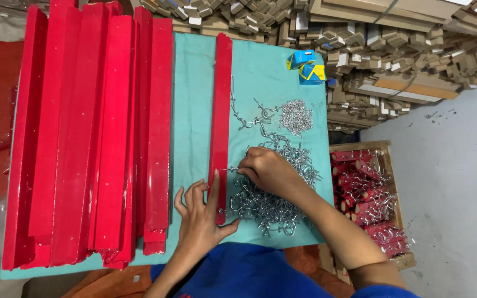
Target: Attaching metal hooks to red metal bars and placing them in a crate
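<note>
Single red wooden strip point(220, 127) lying lengthwise on teal cloth point(191, 110), left hand point(200, 218) spread, pressing its near end, right hand point(269, 170) pinching a metal hook point(229, 169) against strip's edge, heap of hooks point(274, 193) just right, two small blue-and-yellow boxes point(306, 65) at far corner, stacked red strips point(92, 138) left.

Red strips point(100, 138), teal cloth point(194, 110), silver hooks point(271, 204).
</note>
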